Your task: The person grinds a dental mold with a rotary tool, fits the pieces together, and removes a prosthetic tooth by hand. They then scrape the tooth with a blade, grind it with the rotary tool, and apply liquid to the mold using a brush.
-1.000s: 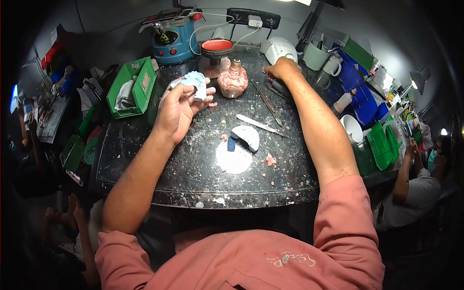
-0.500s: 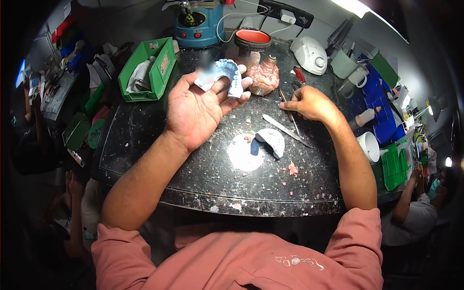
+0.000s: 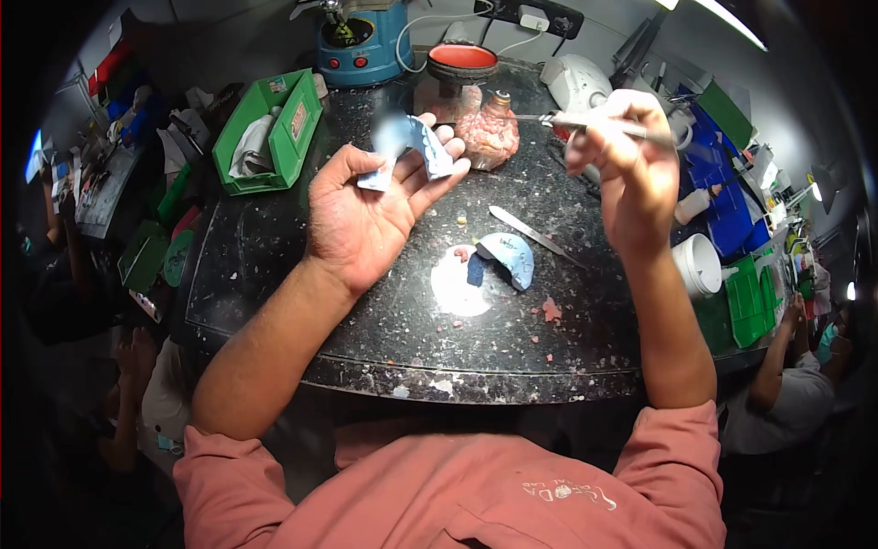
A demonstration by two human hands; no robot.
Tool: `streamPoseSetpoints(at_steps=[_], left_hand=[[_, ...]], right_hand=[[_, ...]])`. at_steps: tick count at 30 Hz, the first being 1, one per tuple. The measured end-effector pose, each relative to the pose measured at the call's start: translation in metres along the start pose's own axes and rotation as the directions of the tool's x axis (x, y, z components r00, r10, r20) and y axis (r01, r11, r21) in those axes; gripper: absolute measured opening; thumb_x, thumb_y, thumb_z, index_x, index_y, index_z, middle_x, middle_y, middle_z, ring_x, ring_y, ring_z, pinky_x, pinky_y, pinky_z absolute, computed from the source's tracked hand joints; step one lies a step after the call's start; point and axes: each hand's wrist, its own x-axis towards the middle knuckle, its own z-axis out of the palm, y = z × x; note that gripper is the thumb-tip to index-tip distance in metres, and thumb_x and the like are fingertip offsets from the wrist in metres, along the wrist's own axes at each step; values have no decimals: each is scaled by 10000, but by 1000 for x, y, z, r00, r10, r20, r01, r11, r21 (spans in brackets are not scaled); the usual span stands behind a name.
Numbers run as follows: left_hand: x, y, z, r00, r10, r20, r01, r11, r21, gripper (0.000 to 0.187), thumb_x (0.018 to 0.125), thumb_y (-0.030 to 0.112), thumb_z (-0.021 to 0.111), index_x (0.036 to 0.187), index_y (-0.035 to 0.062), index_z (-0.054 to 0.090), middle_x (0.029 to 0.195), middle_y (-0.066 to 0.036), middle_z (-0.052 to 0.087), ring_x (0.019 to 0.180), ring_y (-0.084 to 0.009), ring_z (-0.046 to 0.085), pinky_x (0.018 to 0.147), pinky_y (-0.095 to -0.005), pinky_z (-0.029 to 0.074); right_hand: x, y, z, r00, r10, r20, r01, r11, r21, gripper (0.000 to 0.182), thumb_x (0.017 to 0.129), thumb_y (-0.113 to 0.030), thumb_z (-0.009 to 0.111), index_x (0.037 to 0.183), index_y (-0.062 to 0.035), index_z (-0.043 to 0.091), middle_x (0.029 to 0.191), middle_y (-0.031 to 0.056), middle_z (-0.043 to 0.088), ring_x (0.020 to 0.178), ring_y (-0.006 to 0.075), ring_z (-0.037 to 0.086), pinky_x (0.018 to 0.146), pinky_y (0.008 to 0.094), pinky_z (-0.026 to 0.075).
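Observation:
My left hand (image 3: 370,206) is palm up and holds a pale blue horseshoe-shaped dental cast (image 3: 432,151) between thumb and fingers; part of the cast is blurred. Raised at the right, my right hand (image 3: 631,165) grips a thin metal tool (image 3: 585,120), its tip pointing left past the burner. Below the hands, a second dental cast (image 3: 512,258) lies on the dark tabletop beside a bright spot of light. A metal knife (image 3: 530,233) rests just behind that cast. Beyond my left fingers stands a lumpy pink wax-covered burner (image 3: 491,133).
A green bin (image 3: 297,128) stands at the back left, near a blue device (image 3: 363,46). A red-filled dish (image 3: 463,59) sits at the back. To the right are a white tub (image 3: 698,265) and green trays (image 3: 752,297). Wax crumbs dot the tabletop (image 3: 402,339). Other people sit at both sides.
My right hand has lifted the thin tool off the table and raised it. The cast in my left hand has tilted and shifted slightly.

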Motion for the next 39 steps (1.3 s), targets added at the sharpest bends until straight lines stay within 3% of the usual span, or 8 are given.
streamPoseSetpoints(at_steps=[4,6,10,15,20,24,31,39], left_hand=[[-7,-3,10,1000,7,29,-6,1000,-22,563,885,209,487,1341,-94,356,1364,-272,445,1257,-431,466,1094,-520,385],[-11,-6,17,999,7,-35,-8,1000,-21,533,926,306,506,1302,-62,415,1318,-256,497,1218,-408,511,1070,-510,419],[-12,-9,17,999,33,-3,-33,999,9,591,963,466,482,1313,-7,433,1255,-237,525,1178,-373,542,1042,-504,450],[-11,-12,9,999,16,49,-15,1000,-26,486,1009,471,357,1299,110,504,1227,-200,544,1082,-348,574,1032,-509,454],[-11,-14,9,989,-28,145,32,999,-28,437,1023,424,345,1269,111,525,1184,-181,569,1080,-353,574,1033,-513,452],[-8,-16,3,977,-49,208,73,991,-109,526,1007,488,317,1279,64,468,1204,-217,586,1098,-418,588,1031,-542,439],[-9,-20,2,994,19,111,-10,996,-83,442,1039,358,294,1316,40,427,1280,-207,485,1221,-398,474,1111,-529,356],[-12,-25,2,995,0,101,-2,1000,23,447,1037,369,303,1315,42,428,1252,-214,505,1181,-398,510,1104,-519,362]], right_hand=[[-43,-4,60,855,-439,277,518,748,-415,345,708,76,710,1037,21,623,890,126,664,721,206,668,615,295,534],[-51,1,66,802,-441,404,595,651,-471,376,668,13,722,1038,24,655,916,133,665,744,230,673,617,303,538],[-55,6,64,780,-440,445,621,628,-468,405,668,-120,668,1045,26,647,908,128,658,731,259,668,608,317,536],[-55,7,69,852,-390,349,521,693,-498,344,672,102,723,999,8,671,878,110,709,774,238,713,677,303,566],[-58,11,74,877,-400,267,481,714,-508,324,666,83,750,970,-12,690,859,93,708,741,231,713,666,297,566],[-58,15,69,831,-413,373,555,665,-500,347,689,-34,717,1022,22,636,900,126,667,759,257,679,632,323,550],[-64,21,78,820,-389,419,571,600,-560,332,726,-67,698,1029,42,618,911,109,628,785,225,653,648,312,539],[-55,16,66,813,-398,425,581,605,-545,391,730,-97,699,1081,37,595,926,126,613,769,246,652,647,316,544]])
